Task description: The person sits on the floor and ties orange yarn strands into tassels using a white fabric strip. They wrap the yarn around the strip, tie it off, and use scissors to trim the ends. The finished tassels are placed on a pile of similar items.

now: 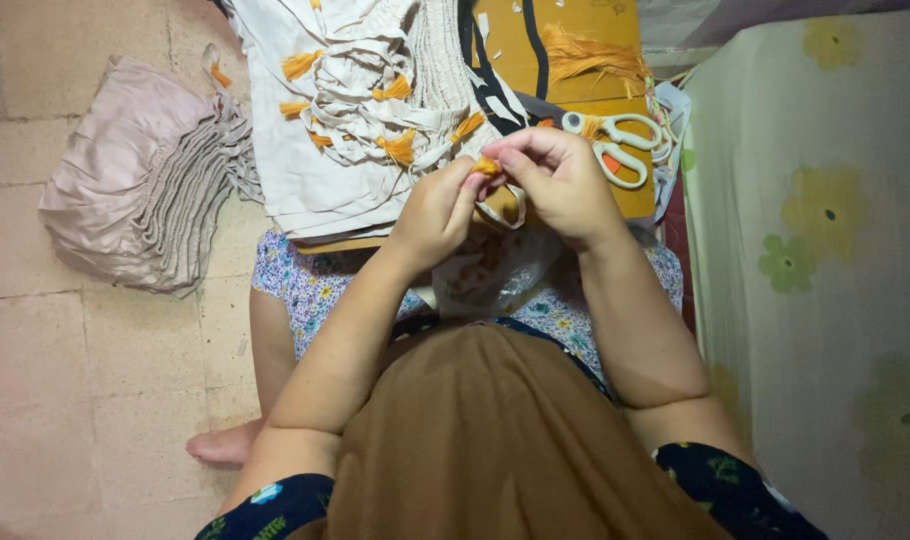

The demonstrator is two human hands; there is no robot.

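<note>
Orange thread, bunched into a small tassel (487, 166), is sitting pinched between the 2 hands above the person's lap; the left hand (437, 208) is closing its thumb and fingertips on the tassel's near side, and the right hand (560, 180) is curling over it from the other side, its fingertips nipping the same tuft; both grips are narrow and tight on the tassel, with the hands touching each other at the fingertips. Just beyond the hands a pile of cream fabric strips (360, 100) is lying on a wooden board (565, 50), and several finished orange tassels (400, 145) are hanging among the strips; a loose bundle of orange thread (590, 55) is resting farther back on the board. White-handled scissors (620, 140) are lying on the board just beside the right hand, apart from it; whether the blades are open is hidden by the hand. A clear plastic bag (495, 270) is sitting crumpled in the lap under the hands, on a floral skirt (305, 285). To the left, well apart from the hands, a stack of folded pale pink cloth (140, 185) is resting on the tiled floor (95, 380); a bare foot (225, 443) is showing near the left elbow. On the right a pale green sheet with flower prints (815, 250) is covering a raised surface; a brown garment (495, 440) is filling the bottom of the view.
</note>
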